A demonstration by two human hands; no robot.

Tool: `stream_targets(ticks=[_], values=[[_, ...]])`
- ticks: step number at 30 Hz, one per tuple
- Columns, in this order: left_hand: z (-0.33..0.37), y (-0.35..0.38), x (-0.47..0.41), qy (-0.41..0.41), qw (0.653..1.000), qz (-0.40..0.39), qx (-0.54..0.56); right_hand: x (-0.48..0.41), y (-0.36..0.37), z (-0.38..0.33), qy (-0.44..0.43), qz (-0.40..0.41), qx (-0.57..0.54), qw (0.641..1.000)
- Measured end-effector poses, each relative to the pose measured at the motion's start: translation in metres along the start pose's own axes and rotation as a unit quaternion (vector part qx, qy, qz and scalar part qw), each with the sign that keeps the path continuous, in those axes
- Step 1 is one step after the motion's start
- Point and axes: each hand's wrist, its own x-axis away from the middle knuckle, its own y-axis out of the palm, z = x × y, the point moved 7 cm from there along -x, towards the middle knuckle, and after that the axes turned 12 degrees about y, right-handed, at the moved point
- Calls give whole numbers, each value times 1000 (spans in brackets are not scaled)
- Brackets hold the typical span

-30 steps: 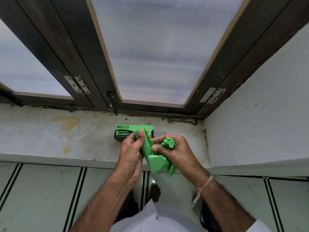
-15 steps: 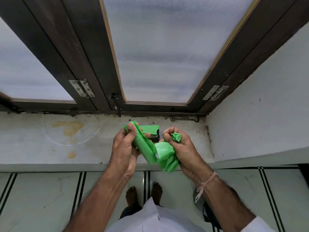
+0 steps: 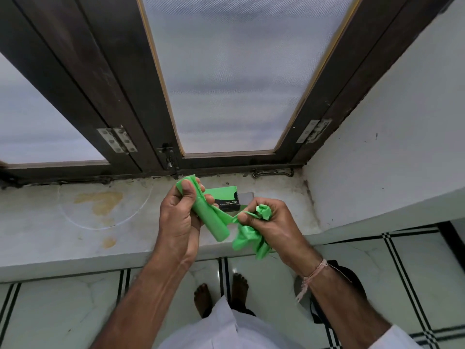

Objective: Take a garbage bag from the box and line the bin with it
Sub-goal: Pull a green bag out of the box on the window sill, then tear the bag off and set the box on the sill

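Note:
My left hand grips a green roll of garbage bags, held tilted above the window ledge. My right hand is closed on a crumpled green garbage bag that is still joined to the roll by a thin stretched strip. Behind both hands the green and black bag box lies on the ledge with its grey flap open at the right. A dark bin shows partly on the floor under my right forearm, mostly hidden.
The stained white ledge runs under a dark wooden window frame with frosted glass. A white wall closes the right side. Tiled floor and my bare feet lie below.
Both hands have risen and drawn apart, stretching the bag away from the roll. The roll now covers more of the box.

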Motion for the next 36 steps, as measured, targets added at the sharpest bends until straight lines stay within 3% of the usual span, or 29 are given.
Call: stream_targets(ticks=[9,14,18,24,26,28,29,30,32,33,34,36], values=[[-4,-35,-15,-30,996,69,48,10,-9,13,23,11,-235,972],[-26,-16,-6,-79,991,57,94,15,2,18,37,0,25,999],[-37,-6,-3,-98,987,72,108,20,22,11,-60,58,195,977],[-43,6,8,-105,990,62,67,28,17,4,-110,110,48,987],[-40,9,9,-97,995,18,-1,28,6,7,-79,106,-36,991],[-31,8,8,-39,990,-48,-129,25,-10,11,-51,108,-116,986],[-25,4,7,17,969,-82,-231,24,-18,13,-40,115,-141,983],[-18,-1,4,95,924,-107,-356,23,-26,14,-31,124,-158,979],[-9,-12,-2,229,764,-119,-592,21,-40,17,-14,143,-174,974],[-11,-18,-7,245,698,-118,-663,20,-46,19,-9,150,-175,973],[-16,-24,-14,233,657,-123,-706,18,-52,21,-4,156,-173,972],[-30,-37,-25,187,611,-158,-753,15,-65,27,-1,169,-162,972]])
